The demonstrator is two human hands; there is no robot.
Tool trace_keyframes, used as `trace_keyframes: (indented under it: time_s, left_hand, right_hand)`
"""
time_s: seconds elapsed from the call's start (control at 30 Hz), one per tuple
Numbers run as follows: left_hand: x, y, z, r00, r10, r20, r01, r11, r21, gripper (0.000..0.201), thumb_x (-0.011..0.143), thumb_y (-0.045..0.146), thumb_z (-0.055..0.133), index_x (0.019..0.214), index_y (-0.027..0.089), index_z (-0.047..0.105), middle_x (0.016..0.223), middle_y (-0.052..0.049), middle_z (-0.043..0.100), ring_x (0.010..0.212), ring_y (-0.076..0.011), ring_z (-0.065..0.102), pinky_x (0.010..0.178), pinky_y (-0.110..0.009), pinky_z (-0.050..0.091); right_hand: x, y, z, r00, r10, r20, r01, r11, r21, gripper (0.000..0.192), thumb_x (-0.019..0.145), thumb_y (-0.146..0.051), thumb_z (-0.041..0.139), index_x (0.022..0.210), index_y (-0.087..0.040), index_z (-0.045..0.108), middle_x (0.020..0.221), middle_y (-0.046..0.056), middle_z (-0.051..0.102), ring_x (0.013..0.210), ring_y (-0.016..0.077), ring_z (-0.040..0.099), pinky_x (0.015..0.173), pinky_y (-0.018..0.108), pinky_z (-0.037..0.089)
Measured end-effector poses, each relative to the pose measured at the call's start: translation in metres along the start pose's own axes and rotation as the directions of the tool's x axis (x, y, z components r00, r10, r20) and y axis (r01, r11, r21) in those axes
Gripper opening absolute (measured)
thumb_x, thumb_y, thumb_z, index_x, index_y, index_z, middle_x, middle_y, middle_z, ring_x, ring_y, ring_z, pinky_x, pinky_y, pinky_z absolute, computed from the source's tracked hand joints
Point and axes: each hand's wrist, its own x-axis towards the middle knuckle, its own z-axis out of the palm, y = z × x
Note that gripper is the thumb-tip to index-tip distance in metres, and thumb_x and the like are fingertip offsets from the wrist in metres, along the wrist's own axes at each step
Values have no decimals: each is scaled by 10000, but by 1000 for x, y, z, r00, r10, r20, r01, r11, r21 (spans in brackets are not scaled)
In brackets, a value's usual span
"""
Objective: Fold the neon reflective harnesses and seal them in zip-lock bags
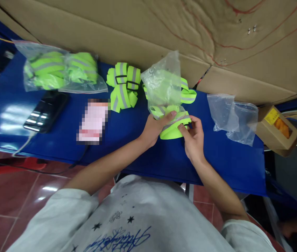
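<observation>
Between my two hands is a folded neon-yellow reflective strap [173, 128] with a grey stripe. My left hand [154, 128] is closed on its left side, thumb lying across the top. On the right, my right hand [194, 138] pinches the strap's other end between thumb and fingers. A clear plastic bag [164, 84] stands up just behind the strap; its lower part meets the strap near my left hand, and I cannot tell how far the strap is inside it. Behind that bag lies more reflective strap [189, 95], partly hidden.
Left of my hands lie a strap bundle with black buckles [123, 85], a pixelated pink-white item [93, 121], a black phone [46, 112] on a cable and bagged straps [47, 70]. To the right are clear bags [223, 113] and a cardboard box [282, 134]. Cardboard [111, 31] walls the back.
</observation>
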Motion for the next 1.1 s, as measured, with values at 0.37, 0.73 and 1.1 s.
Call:
trace_keyframes:
  time_s: [0.37,0.73,1.1]
  left_hand:
    - [-3,8,2,985,-171,-2,170,978,-117,510,717,492,982,1082,194,788,1172,-77,829,1048,-265,796,1014,-419,625]
    - [-20,-4,17,990,-84,115,93,993,-69,605,737,466,974,1254,234,763,1275,-84,808,1288,-287,729,1149,-418,550]
    - [-11,10,7,981,-109,160,130,984,-125,429,784,387,957,1154,234,801,1247,-49,819,1270,-254,741,1138,-379,567]
  right_hand:
    - [1,-5,1,991,-134,29,137,969,-208,301,909,-474,836,1107,-295,695,1071,3,729,916,176,681,830,330,585]
    - [2,0,2,965,-193,-178,166,973,-158,326,915,-470,831,1141,-306,663,1107,0,698,1003,172,701,937,342,589]
    - [8,-22,15,985,-143,-98,134,986,-96,311,820,-377,916,1078,-319,752,1075,-8,773,994,191,733,902,373,635]
